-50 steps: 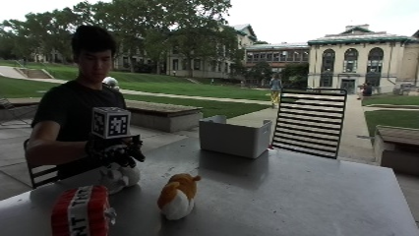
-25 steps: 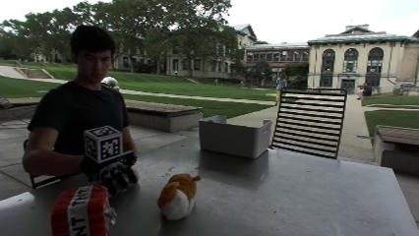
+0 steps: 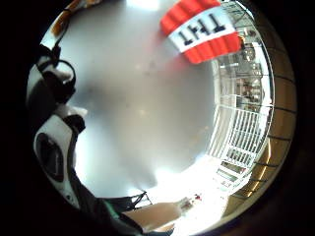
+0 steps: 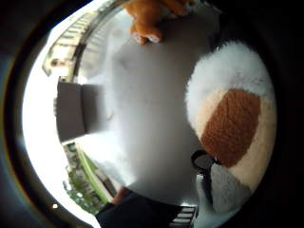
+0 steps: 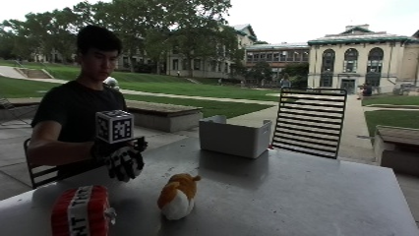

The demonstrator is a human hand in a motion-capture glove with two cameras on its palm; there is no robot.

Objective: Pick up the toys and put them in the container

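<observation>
My gloved right hand (image 5: 124, 163) hangs at the table's edge in front of the person, its fingers curled downward. A white, brown and cream plush toy (image 4: 232, 123) sits right against the palm and is almost hidden in the outside view. An orange and white plush (image 5: 178, 195) lies on the table just right of the hand. A red TNT block plush (image 5: 82, 212) stands at the near left corner and also shows in the little finger side view (image 3: 202, 29). The grey open container (image 5: 234, 137) stands further back on the table.
The grey metal table (image 5: 282, 196) is bare on its right half. A black slatted chair (image 5: 309, 123) stands behind the container. The person sits on a chair at the left side.
The hand came down onto the white plush at the table's edge and closed round it. It now sits slightly higher, and the plush no longer shows on the table beneath it.
</observation>
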